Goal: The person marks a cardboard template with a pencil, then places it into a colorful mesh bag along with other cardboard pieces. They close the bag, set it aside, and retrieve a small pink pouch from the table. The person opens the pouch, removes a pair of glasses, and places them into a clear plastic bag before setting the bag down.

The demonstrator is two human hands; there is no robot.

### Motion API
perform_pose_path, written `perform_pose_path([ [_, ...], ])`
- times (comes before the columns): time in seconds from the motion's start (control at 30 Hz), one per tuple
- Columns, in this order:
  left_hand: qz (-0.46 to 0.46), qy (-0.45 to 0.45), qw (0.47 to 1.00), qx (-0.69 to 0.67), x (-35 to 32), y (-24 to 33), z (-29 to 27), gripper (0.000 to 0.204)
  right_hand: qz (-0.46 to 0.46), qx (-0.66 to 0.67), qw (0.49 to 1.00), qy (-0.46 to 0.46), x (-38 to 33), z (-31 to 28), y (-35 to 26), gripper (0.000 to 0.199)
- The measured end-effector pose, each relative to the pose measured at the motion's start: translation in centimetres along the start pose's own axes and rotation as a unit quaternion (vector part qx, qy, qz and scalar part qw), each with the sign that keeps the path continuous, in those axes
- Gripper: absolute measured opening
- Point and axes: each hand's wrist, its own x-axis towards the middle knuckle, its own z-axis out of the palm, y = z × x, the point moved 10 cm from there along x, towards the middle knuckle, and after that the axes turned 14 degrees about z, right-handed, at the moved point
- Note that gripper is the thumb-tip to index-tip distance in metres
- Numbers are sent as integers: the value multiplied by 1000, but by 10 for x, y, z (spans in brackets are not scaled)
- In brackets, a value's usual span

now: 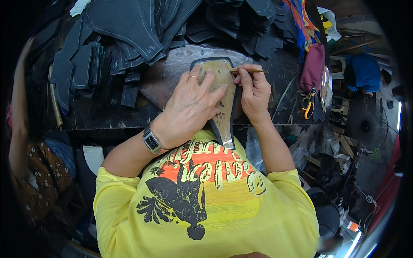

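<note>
A tan, bottle-shaped template (227, 105) lies on a slightly larger dark cut piece (198, 60), whose black edge shows around it. My left hand (183, 103) rests on the template with its fingers spread, pressing it from the left side. At the template's upper right edge, my right hand (254, 94) pinches a thin brown pencil-like stick (260, 71). The stick's tip touches or nearly touches that edge. The narrow end of both layers reaches over the table's near edge, close to my yellow shirt.
Stacks of dark cut pieces (124, 30) with pale outlines fill the table's far side. A maroon pouch (313, 68) and orange-handled scissors (308, 105) lie at the right. Another person's arm (19, 107) is at far left; a person in blue (365, 72) and a fan (366, 122) are right.
</note>
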Motion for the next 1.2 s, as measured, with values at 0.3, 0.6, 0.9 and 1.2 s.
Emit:
perform_pose_path([
  [0.3, -12, -13, 1000, -2, 0, -2, 2, 54, 34, 56, 998, -10, 15, 0, -5, 8],
  [0.6, -17, -13, 1000, 14, -3, 0, 6, 54, -234, -171, 956, 43, 0, 21, -49, 10],
  [0.9, -7, 34, 999, 21, -10, 2, 5, 51, 108, 259, 955, -102, 23, 49, -1, 14],
  [1.2, -131, 137, 982, -17, -56, -19, -7, 52, 34, 97, 992, -71, 10, 55, -14, 12],
])
